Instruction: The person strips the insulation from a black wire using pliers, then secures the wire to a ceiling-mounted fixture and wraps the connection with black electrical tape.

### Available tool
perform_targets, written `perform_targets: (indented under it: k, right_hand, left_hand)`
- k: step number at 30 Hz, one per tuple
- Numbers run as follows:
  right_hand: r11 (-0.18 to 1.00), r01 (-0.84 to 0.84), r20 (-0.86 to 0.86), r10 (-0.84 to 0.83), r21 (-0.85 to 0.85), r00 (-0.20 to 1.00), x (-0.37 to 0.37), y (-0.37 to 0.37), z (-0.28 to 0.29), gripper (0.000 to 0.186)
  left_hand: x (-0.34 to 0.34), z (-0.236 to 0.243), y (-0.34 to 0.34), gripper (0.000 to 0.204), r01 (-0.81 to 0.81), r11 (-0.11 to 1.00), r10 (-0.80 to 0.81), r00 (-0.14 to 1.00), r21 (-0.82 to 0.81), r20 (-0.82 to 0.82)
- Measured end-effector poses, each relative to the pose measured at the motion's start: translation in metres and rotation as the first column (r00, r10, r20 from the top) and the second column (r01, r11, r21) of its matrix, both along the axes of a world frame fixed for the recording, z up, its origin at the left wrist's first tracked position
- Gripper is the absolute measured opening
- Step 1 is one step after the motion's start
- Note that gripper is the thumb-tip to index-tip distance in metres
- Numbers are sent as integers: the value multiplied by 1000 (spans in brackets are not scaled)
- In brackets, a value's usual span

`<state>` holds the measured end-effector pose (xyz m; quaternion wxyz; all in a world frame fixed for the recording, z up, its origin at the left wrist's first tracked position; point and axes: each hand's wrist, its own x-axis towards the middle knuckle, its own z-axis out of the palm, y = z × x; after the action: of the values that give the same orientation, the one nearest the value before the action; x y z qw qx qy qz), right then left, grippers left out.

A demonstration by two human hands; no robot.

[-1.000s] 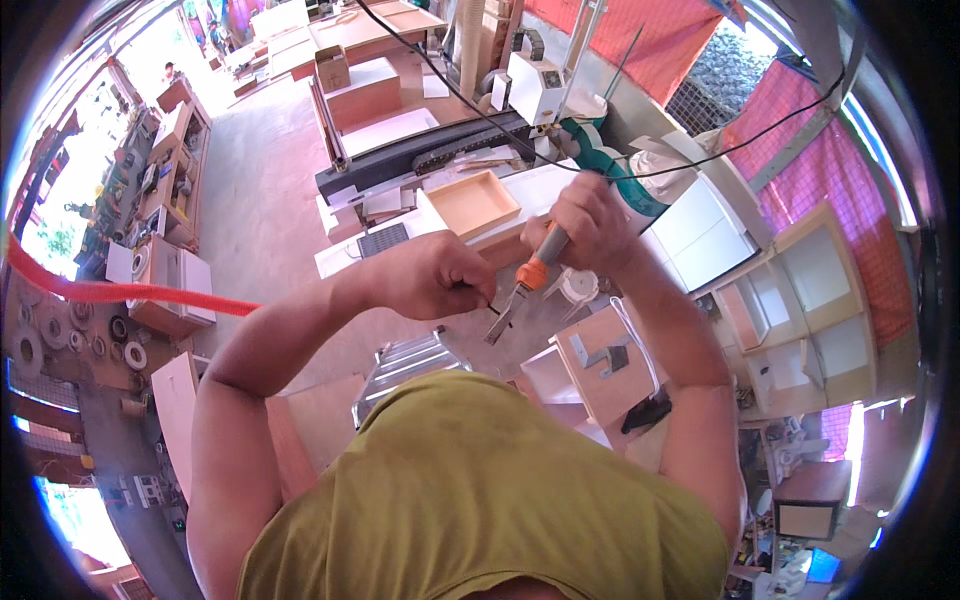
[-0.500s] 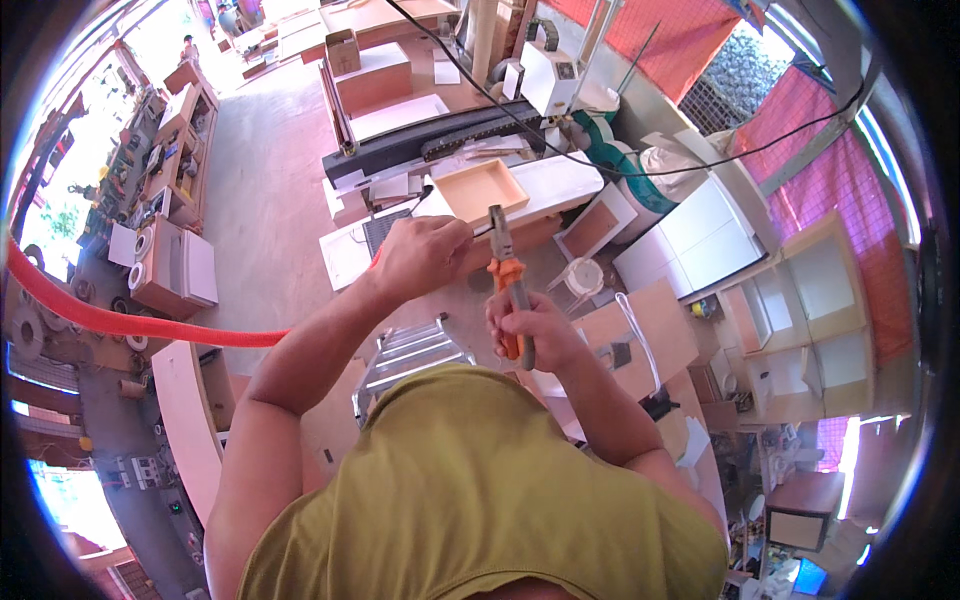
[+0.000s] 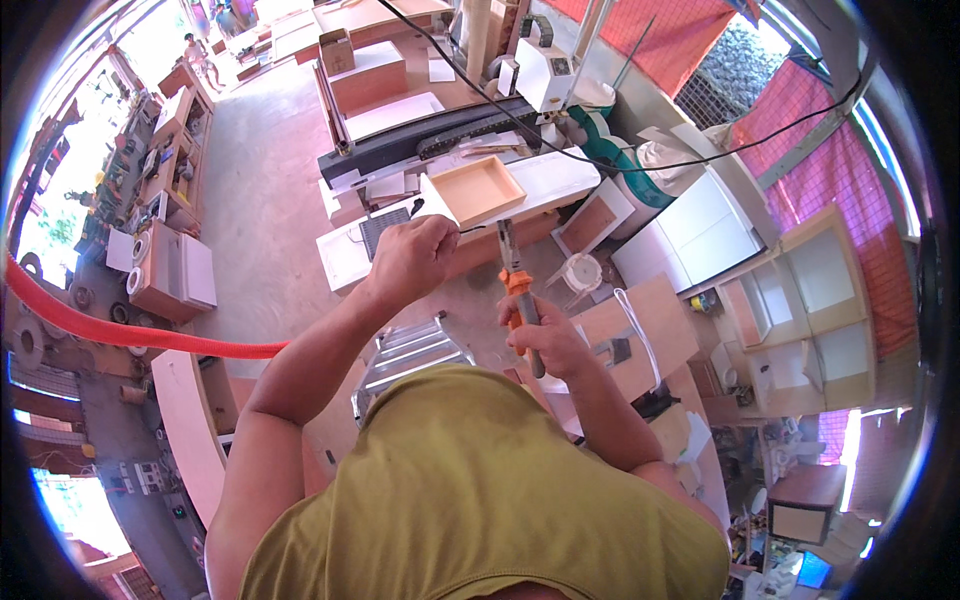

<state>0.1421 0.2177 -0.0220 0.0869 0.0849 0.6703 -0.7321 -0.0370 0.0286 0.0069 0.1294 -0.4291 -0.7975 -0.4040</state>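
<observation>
Cluttered woodshop far below me, wooden tray (image 3: 477, 188) on the white bench (image 3: 540, 185). My right hand (image 3: 545, 335) grips orange-handled pliers (image 3: 517, 295); left hand (image 3: 412, 255) fisted around thin wire (image 3: 478, 228), touching the jaws. Cut looks unfinished, I'd judge.

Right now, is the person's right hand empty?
No: the right hand is closed around the orange and grey handles of a pair of pliers, whose tip points up toward the left hand.

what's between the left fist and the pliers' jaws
In the head view, a thin dark wire runs from the left hand to the tip of the pliers held in the right hand.
</observation>
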Motion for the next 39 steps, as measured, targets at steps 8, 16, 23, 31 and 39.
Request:
perform_targets:
  k: [8,16,23,31,39]
  right_hand:
    - [999,35,-35,-35,-9,999,-10,-21,3,21]
    - [999,-20,13,21,-31,1000,-15,-23,2,16]
    - [999,-24,9,25,-49,1000,-16,-24,-8,13]
    - [994,-22,-13,20,-104,1000,-17,-27,-5,12]
    - [995,-11,0,11,-98,1000,-17,-25,-11,13]
  left_hand:
    - [7,-8,2,4,32,995,-36,998,-96,-49]
    - [10,-13,0,5,22,988,-28,999,-152,-41]
    - [9,-15,1,6,27,981,-30,999,-190,-14]
    - [9,-18,-1,8,35,974,-41,999,-224,-25]
    - [11,-17,0,8,26,975,-31,999,-221,-15]
